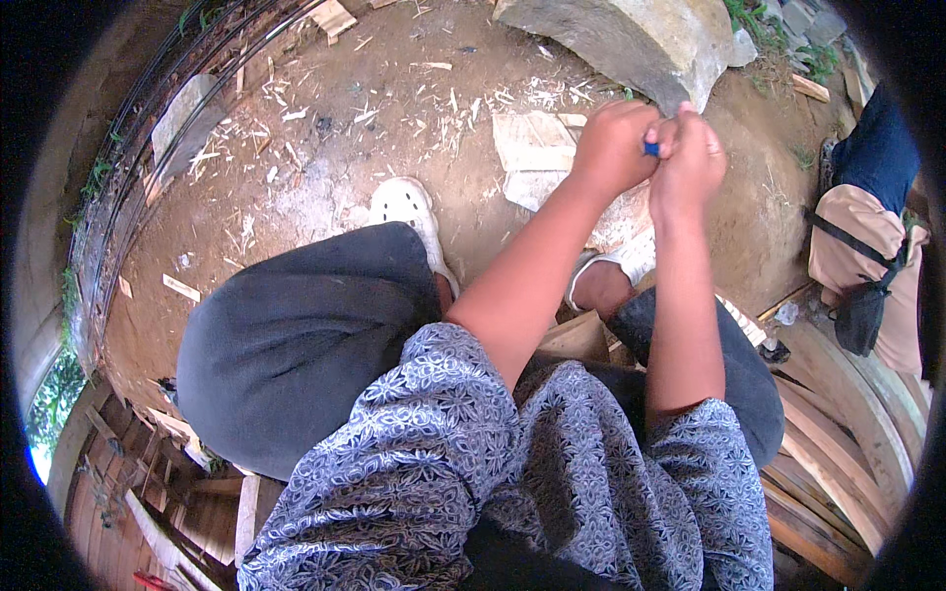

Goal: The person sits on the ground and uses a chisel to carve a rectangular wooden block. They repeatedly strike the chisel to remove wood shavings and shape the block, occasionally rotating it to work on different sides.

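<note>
Both hands are held close together beyond my knees, near the pointed lower end of a large rock. My left hand point(616, 146) is closed with its back toward me, and its fingers are hidden. Right beside it is my right hand point(688, 163), closed with the thumb side turned inward. A small blue thing point(651, 150), perhaps the end of a handle, pokes out from the right hand's grip between the two hands. Most of it is covered, so its kind does not show. Under my forearms lie pale wooden boards point(534, 144) on the ground.
The large rock point(641, 39) stands just past my hands. Wood shavings and chips lie over the dirt floor point(325, 89). Black cables point(123, 187) curve along the left. Right, a tan bag point(862, 241) sits by dark blue fabric; planks point(828, 443) are stacked below it.
</note>
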A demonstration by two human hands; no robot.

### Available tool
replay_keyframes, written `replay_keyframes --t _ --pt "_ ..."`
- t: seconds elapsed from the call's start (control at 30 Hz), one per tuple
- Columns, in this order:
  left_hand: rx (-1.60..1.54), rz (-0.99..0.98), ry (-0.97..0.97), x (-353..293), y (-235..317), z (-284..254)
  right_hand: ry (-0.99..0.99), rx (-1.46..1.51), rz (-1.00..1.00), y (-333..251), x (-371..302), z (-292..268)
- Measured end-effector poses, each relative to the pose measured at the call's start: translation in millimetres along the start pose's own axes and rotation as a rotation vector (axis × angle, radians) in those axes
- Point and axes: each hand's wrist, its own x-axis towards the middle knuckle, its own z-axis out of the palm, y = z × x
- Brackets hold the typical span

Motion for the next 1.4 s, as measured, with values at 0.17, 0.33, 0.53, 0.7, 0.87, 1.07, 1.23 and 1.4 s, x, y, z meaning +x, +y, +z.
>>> replay_keyframes --t 0.17,0.33,0.53,0.7,0.87,1.07,1.23,1.4 --pt "-0.082 -0.079 -0.002 2 25 8 0.061 0.027 -0.014 -19 2 -4" --pt "-0.031 -0.152 -0.068 5 23 -1 0.047 0.04 -0.066 -18 -6 6" --pt "-0.049 -0.267 -0.057 5 21 -9 0.015 -0.049 -0.063 -12 -4 17" --pt "-0.068 -0.234 -0.063 5 15 -11 0.037 -0.065 -0.018 -10 2 22" --pt "-0.116 -0.22 -0.105 1 -8 -20 -0.056 -0.173 -0.199 11 -7 28" --pt "-0.063 -0.251 -0.127 2 4 -17 0.048 -0.133 -0.039 4 -1 22" --pt "-0.086 -0.221 -0.09 6 13 -14 0.018 -0.124 -0.068 -6 0 22" --pt "-0.031 -0.217 -0.148 2 -15 -10 -0.061 -0.108 -0.107 18 3 11"
